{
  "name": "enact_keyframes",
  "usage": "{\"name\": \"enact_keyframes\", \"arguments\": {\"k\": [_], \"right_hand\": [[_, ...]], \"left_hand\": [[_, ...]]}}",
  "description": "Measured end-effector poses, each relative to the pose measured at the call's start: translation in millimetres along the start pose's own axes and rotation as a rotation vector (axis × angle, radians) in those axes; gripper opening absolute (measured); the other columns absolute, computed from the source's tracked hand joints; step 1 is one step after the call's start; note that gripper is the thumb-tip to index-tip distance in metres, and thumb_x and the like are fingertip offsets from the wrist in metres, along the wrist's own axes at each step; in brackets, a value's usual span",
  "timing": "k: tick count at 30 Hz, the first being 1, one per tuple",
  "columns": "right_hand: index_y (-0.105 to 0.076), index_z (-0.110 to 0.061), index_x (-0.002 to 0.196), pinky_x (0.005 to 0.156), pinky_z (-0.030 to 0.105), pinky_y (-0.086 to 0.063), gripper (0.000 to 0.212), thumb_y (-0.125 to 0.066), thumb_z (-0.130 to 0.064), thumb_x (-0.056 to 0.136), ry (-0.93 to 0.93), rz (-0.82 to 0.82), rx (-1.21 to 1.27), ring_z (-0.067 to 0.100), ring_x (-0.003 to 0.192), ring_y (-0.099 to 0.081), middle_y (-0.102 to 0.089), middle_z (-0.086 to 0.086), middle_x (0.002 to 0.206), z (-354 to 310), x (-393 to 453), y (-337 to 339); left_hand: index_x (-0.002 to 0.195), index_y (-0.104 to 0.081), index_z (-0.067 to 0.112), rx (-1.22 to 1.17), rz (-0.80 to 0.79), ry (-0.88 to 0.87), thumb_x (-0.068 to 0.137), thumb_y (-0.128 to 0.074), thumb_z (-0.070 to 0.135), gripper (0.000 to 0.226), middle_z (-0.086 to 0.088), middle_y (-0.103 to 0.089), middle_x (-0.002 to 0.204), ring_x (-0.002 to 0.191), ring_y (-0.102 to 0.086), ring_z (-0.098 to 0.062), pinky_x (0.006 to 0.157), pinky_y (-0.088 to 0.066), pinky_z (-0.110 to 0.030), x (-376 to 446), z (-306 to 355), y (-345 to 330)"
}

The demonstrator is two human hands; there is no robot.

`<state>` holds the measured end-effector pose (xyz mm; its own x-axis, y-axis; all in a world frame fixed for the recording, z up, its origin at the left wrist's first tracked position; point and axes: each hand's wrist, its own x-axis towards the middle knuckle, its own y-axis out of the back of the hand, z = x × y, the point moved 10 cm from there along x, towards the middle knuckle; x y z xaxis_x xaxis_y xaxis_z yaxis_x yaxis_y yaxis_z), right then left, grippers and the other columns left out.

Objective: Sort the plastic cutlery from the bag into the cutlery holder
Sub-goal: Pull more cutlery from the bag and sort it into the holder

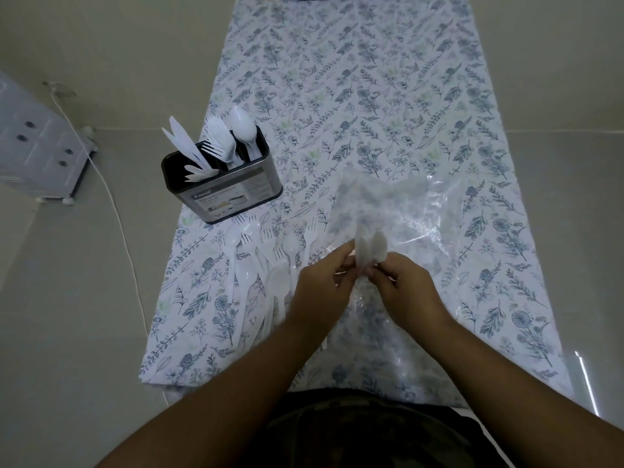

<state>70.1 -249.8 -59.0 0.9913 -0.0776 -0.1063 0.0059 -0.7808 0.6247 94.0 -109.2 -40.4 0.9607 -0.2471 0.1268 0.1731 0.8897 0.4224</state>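
Note:
A black cutlery holder (pixel 223 184) stands at the table's left edge, with white plastic knives, forks and spoons upright in its separate compartments. In front of it lies a loose pile of white forks and spoons (pixel 266 261). A clear plastic bag (pixel 415 217) is spread flat on the right. Over the bag's near edge, my left hand (pixel 320 288) and my right hand (pixel 401 288) both pinch a small bunch of white spoons (pixel 371 251), bowls pointing away from me. The spoons' handles are hidden by my fingers.
The table carries a floral cloth (pixel 354 96). On the floor to the left stand a white plastic cabinet (pixel 37 146) and a white cable (pixel 114 207). My lap shows at the bottom (pixel 354 434).

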Motion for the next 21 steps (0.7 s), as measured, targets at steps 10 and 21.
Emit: {"name": "enact_keyframes", "arguments": {"k": [10,21], "right_hand": [[-0.071,0.0,0.083,0.067,0.03,-0.045,0.015,-0.066,-0.008,0.096,0.118,-0.035,-0.113,0.025,0.073,-0.06,-0.066,0.008,0.077,9,-3,-14],[-0.078,-0.03,0.09,0.075,0.021,-0.058,0.019,-0.072,-0.013,0.092,0.09,-0.06,0.175,0.001,0.079,-0.073,-0.076,-0.014,0.079,-51,19,-1]], "left_hand": [[0.093,-0.074,0.004,0.159,-0.02,-0.031,0.098,-0.061,0.023,0.023,-0.006,-0.071,0.085,0.078,-0.063,-0.013,0.072,-0.053,-0.025,-12,-9,-14],[0.112,-0.076,0.013,0.133,0.088,-0.063,0.093,-0.071,0.013,0.02,0.002,-0.077,0.094,0.08,-0.067,0.0,0.075,-0.052,-0.015,2,15,55]]}}
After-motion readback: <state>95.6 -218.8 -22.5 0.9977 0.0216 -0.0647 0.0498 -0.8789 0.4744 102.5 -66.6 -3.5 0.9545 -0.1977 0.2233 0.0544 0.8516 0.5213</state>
